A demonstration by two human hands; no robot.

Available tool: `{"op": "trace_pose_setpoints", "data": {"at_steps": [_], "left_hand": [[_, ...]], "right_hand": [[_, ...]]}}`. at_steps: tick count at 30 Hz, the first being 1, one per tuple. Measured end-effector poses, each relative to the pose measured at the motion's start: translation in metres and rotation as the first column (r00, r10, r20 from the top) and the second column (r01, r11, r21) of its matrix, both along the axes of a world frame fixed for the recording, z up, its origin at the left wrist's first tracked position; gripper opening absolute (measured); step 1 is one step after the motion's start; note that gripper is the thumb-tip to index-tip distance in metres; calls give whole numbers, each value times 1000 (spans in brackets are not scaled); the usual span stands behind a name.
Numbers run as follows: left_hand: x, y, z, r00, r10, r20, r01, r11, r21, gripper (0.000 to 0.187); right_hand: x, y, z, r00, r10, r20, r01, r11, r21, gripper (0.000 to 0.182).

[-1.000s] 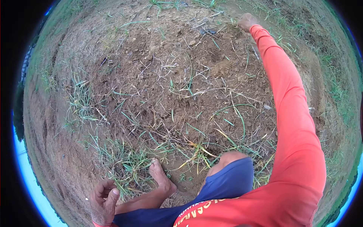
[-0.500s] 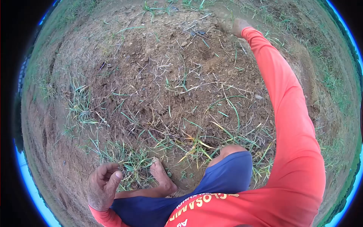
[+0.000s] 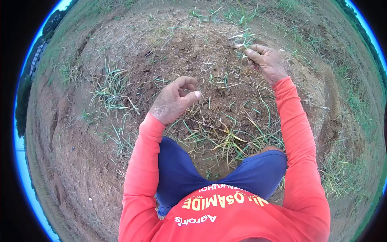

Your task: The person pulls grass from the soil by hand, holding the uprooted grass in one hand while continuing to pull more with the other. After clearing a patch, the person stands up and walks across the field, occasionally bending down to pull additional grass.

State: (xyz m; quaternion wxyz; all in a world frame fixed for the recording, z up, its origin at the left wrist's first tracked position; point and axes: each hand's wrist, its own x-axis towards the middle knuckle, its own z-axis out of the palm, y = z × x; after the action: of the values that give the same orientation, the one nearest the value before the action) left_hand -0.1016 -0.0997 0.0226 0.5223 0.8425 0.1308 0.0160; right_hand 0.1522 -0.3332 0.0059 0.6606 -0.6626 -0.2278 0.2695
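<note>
Grass plant [image 3: 244, 38], green and thin-bladed: sitting in the grip of the right hand [image 3: 266, 62], above the far side of the soil patch [image 3: 201, 54], its blades pointing away from the person and pale strands showing near the fingertips.

Right hand, bare: pinching the plant between thumb and fingers. In the earlier frame it was reaching farther out at the upper right, its arm stretched; now it is lying nearer the middle, the elbow bending more.

Left hand [image 3: 173, 99], bare, apart from the right: hovering over the near left part of the soil patch, fingers curling, thumb standing clear of them, a gap showing between. Formerly it was hanging low at the left, near the bare foot; now it is reaching forward over the ground.

Red sleeves, two: the left one [image 3: 141, 157] now showing at length, the right one [image 3: 296, 117] running up to the wrist.

Blue shorts [image 3: 177, 161]: now showing both thighs spreading apart, below the hands.

Left grass clump [image 3: 111, 90]: growing beside the soil patch, left of the left hand.

Yellow-green clump [image 3: 230, 139]: lying between the knees and the soil patch.

Red shirt [image 3: 229, 213]: bearing yellow and white lettering.
</note>
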Motion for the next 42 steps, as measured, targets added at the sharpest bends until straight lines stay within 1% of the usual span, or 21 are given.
{"op": "trace_pose_setpoints", "data": {"at_steps": [3,5,7,9,11,13,14,15,17,19,22,23,24,25,27,29,32,34,38,39,42], "left_hand": [[2,-6,-4,874,-78,479,-223,812,539,85],[-4,1,-12,850,-34,527,-258,844,470,68],[-15,24,-13,941,-36,335,-113,903,415,50],[-32,46,-14,976,-152,-158,187,952,242,34],[-72,68,-59,996,-24,88,-19,891,455,24],[-129,95,-66,971,229,-71,-178,888,424,25],[-163,108,-72,941,329,-84,-242,824,513,26],[-196,116,-74,909,406,-89,-322,823,468,26],[-256,134,-87,792,540,-285,-329,771,545,29],[-308,140,-99,750,352,-560,-111,901,418,40],[-291,109,-100,399,720,-568,1,619,785,49],[-288,119,-120,648,677,-349,-181,582,793,41],[-267,127,-130,751,617,-235,-304,639,706,37],[-234,133,-141,825,557,-100,-401,700,592,33],[-166,150,-168,890,456,-22,-392,788,474,29],[-100,178,-208,901,415,126,-414,735,536,31],[-26,199,-220,863,462,205,-481,627,612,39],[7,215,-230,859,472,197,-465,562,684,43],[33,269,-239,895,445,43,-376,699,608,46],[36,277,-239,852,514,105,-480,684,549,44],[31,279,-242,914,386,128,-372,667,646,40]], "right_hand": [[-57,31,15,988,150,47,-142,981,-134,22],[-101,71,13,948,310,71,-291,936,-199,22],[-132,90,15,900,426,93,-395,887,-240,22],[-158,106,17,918,395,19,-384,902,-199,23],[-161,107,9,913,408,16,-392,886,-247,23],[-146,89,-10,899,438,11,-405,841,-360,24],[-137,78,-21,892,453,3,-411,813,-413,24],[-128,66,-31,891,455,-4,-401,781,-478,24],[-108,42,-43,893,451,1,-361,716,-597,25],[-93,27,-47,919,393,-20,-309,688,-657,26],[-105,22,-39,948,318,27,-223,722,-655,28],[-109,23,-35,955,290,59,-189,750,-634,29],[-109,21,-34,930,353,104,-208,738,-642,30],[-106,18,-33,898,414,149,-225,723,-653,31],[-114,16,-19,829,514,218,-237,677,-696,33],[-147,23,24,761,593,264,-219,617,-756,35],[-178,12,44,725,617,305,-233,637,-735,34],[-183,-7,33,811,549,204,-256,645,-720,33],[-172,-33,19,888,443,122,-164,552,-817,33],[-167,-39,17,879,449,161,-126,545,-829,34],[-158,-52,12,919,376,119,-135,584,-800,35]]}}
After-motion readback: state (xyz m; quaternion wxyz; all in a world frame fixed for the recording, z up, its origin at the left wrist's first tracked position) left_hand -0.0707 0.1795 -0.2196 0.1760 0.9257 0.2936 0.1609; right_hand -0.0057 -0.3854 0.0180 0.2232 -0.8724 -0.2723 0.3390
